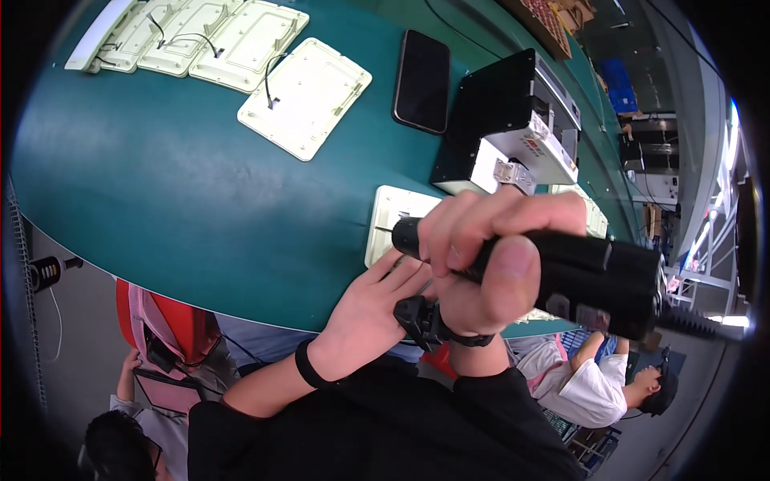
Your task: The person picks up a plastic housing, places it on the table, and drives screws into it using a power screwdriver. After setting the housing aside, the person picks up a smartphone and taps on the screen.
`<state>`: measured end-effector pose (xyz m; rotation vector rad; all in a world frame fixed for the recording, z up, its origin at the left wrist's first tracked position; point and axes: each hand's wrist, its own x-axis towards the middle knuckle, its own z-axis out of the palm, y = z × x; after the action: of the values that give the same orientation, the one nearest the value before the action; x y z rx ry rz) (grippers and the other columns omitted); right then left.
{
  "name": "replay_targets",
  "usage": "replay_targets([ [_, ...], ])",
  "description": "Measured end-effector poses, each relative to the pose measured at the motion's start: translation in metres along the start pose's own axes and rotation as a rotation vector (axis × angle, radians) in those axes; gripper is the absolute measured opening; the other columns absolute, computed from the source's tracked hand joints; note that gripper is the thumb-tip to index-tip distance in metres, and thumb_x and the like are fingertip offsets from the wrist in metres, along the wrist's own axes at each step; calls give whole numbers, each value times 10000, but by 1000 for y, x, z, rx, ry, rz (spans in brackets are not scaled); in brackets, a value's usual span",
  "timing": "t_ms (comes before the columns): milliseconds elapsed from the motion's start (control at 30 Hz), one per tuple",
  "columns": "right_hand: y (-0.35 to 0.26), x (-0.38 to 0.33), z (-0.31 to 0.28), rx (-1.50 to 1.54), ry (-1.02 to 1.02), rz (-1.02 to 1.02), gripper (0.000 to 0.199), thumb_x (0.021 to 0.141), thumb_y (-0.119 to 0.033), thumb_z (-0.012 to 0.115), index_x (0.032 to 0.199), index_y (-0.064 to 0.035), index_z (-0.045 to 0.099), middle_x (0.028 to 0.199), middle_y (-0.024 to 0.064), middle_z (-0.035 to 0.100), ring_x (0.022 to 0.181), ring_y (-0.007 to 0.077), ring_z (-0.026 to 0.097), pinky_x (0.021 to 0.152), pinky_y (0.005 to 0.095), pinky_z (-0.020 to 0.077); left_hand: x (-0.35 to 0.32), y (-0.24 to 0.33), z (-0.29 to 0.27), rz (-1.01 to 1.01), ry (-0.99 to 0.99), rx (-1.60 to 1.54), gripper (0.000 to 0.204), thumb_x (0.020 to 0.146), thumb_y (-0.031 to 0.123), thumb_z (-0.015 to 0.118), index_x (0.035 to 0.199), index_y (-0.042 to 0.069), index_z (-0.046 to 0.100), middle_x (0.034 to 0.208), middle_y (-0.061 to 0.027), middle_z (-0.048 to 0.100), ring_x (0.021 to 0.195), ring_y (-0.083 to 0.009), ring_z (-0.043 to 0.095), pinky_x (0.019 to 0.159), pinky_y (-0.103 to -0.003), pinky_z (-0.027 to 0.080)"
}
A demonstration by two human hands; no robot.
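Observation:
My right hand (pixel 473 240) is closed round a thick black electric screwdriver (pixel 609 276), held almost level, its cord leaving at the right and its narrow end toward the left. The tool's thin bit reaches over a cream plastic panel (pixel 387 206) on the green table. Fingers stretched out, my left hand (pixel 369 313) rests at the near edge of that panel. My right hand and the screwdriver hide much of the panel, so I cannot tell whether the bit touches a screw. Just beyond the right hand stands a black and silver box (pixel 489 112), apparently a screw feeder.
More cream panels (pixel 305 100) with black wires lie at the far left of the green table (pixel 184 184). A black phone (pixel 423 80) lies beside the box. Other people sit at the lower left and lower right. Further panels (pixel 589 212) are partly hidden behind the screwdriver.

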<state>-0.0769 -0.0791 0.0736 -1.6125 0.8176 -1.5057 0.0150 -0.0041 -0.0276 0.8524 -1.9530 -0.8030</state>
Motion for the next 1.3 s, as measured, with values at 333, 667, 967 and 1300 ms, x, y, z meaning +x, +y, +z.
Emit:
replay_targets([
  [333,-70,38,-90,-126,464,-261,217,1006,-287,608,1014,-78,550,667,31,485,464,134,414,453,320,383,26,20,-6,-63,-61,349,568,874,42,640,1435,37,550,1537,-140,492,1395,-311,507,1199,-458,376],
  [667,-39,32,-95,-115,470,-176,193,1014,-240,591,1030,-62,519,643,42,463,450,141,416,456,317,391,17,-5,-37,-154,-153,525,596,919,34,637,1500,45,506,1574,-120,491,1456,-306,459,1218,-515,333],
  [967,-66,-44,-65,114,183,29,324,1001,-253,690,1141,-76,458,724,90,546,552,192,516,554,386,471,19,-7,-40,-192,-131,519,652,930,73,650,1550,50,451,1572,-101,507,1445,-293,480,1215,-507,332],
  [1300,-45,-57,-55,-32,223,137,415,979,-376,736,1046,-100,434,651,62,514,482,173,470,477,362,450,17,-6,-38,-198,-127,540,662,929,95,676,1549,48,448,1559,-88,527,1443,-250,490,1214,-495,338],
])
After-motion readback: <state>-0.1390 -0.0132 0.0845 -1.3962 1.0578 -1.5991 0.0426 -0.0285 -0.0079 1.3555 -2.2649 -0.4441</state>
